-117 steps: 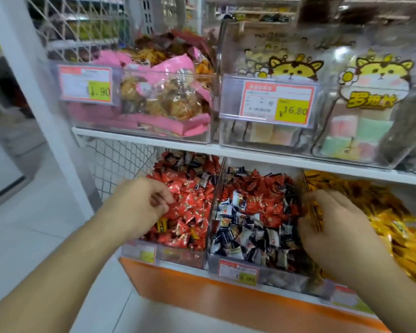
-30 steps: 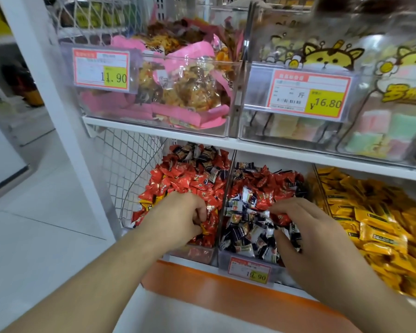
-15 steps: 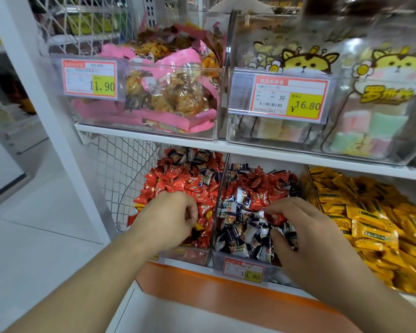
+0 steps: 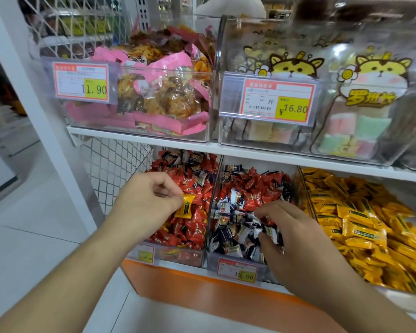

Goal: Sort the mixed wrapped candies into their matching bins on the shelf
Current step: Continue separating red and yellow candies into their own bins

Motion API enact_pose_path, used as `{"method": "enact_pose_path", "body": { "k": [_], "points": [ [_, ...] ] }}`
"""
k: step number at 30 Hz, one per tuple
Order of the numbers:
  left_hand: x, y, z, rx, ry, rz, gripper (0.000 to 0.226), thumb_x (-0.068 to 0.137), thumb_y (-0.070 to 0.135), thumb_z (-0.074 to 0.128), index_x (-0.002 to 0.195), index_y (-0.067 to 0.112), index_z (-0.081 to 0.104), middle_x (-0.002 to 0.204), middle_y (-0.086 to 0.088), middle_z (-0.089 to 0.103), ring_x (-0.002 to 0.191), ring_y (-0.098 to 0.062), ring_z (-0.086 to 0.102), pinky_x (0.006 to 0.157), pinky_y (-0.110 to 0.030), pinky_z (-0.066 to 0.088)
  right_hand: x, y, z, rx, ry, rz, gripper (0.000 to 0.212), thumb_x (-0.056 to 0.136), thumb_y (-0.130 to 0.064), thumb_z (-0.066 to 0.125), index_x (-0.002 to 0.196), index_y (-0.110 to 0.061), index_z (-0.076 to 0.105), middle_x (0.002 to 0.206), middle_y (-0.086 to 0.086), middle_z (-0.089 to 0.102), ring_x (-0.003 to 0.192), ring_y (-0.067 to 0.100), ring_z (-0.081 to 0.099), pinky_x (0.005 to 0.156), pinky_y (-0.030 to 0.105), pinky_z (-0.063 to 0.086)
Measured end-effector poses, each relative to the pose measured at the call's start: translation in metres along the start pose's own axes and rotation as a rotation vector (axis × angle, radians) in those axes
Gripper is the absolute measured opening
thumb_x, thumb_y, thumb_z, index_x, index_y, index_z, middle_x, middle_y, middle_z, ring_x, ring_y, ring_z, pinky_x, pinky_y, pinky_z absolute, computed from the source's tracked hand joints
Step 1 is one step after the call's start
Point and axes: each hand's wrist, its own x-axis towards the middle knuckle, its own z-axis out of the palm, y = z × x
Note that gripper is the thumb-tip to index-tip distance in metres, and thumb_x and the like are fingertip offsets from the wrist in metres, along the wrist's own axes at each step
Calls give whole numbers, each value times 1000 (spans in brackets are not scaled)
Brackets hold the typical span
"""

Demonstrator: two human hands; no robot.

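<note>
Since half a second ago my left hand (image 4: pixel 149 200) has come up out of the red-candy bin (image 4: pixel 178 257) with one yellow-wrapped candy (image 4: pixel 186 206) pinched between thumb and fingertips; before, that hand was buried knuckle-down in the red pile.

Location: the yellow candy hangs above the middle of the red-candy bin, clear of the pile.

My right hand (image 4: pixel 286 234) has sunk lower into the front of the middle bin (image 4: pixel 237 263), fingers curled among the navy-and-white candies (image 4: pixel 235 233). Whether it actually holds one I cannot tell; the fingertips are buried.

Step in hand, by my judgement: a stray has been pulled and is not yet delivered. Next move calls for carrying it rightward, across the middle bin, to the yellow-candy bin (image 4: pixel 360 227) at the right end of the lower shelf, then letting go there.

Counts: one yellow candy in hand. Three bins on the lower shelf, two clear bins plainly in view on the upper shelf (image 4: pixel 226 150). Four price tags, reading 11.90 (image 4: pixel 81 82) and 16.80 (image 4: pixel 277 102) above; two below, partly blurred. Loose candies are too many to count.
</note>
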Motion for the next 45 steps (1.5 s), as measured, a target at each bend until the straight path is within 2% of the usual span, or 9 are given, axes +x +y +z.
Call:
{"method": "enact_pose_path", "body": {
  "k": [12,18,23,26,28,31,33,38,45],
  "points": [
    [-43,56,33,-257,-23,26,5,85,24,82,80,25,79,78,10,78,77,-2,72,76,-25,51,-8,-22,-11,61,27,3,63,98,-58,55,150,-46,22,144,-32,37,131,-9,36,101,14,35],
    [-62,69,64,-301,-159,61,4,87,25,81,84,24,78,80,14,78,78,2,72,71,-14,50,-13,-11,-17,19,198,40,30,100,-45,56,129,-37,52,107,-21,60,91,3,57,76,28,55],
    [-44,51,51,-69,-136,207,8,90,30,77,95,35,72,91,22,73,92,7,67,76,-9,51,-9,36,-50,-154,314,305,19,98,-38,58,112,-27,62,84,-7,66,71,17,62,57,33,46],
    [-18,25,30,44,-5,212,13,90,25,75,94,36,70,89,21,72,89,7,65,79,-16,52,-6,71,-67,-311,329,643,26,87,-25,72,89,-1,63,76,25,64,74,43,63,62,42,52],
    [-4,8,18,90,24,178,16,90,20,76,91,35,70,86,19,71,86,7,65,75,-14,50,-3,75,-67,-349,227,709,29,81,-20,76,93,4,64,80,30,61,82,47,62,72,49,57],
    [8,-10,15,163,-40,155,20,88,14,78,87,33,70,85,15,71,82,4,66,74,-13,53,1,50,-58,-248,151,597,49,88,-21,73,130,0,59,115,25,63,109,43,59,90,43,50],
    [11,-16,21,218,-115,163,20,87,18,81,91,34,71,89,16,71,84,4,66,78,-14,55,1,31,-47,-169,123,456,51,89,-20,72,137,-12,57,130,11,60,117,34,57,91,34,45],
    [10,-24,43,391,-289,233,30,93,32,75,122,39,69,113,19,66,88,-1,65,77,-19,54,4,5,-21,-97,57,199,49,89,-18,72,136,-21,58,126,-14,53,123,13,53,100,15,31],
    [21,-39,44,379,-237,198,11,92,28,75,99,34,70,91,16,69,82,-2,65,77,-29,60,7,7,-5,-107,16,164,46,89,-19,72,133,-20,61,128,-5,61,120,17,59,98,20,37]
  ]
}}
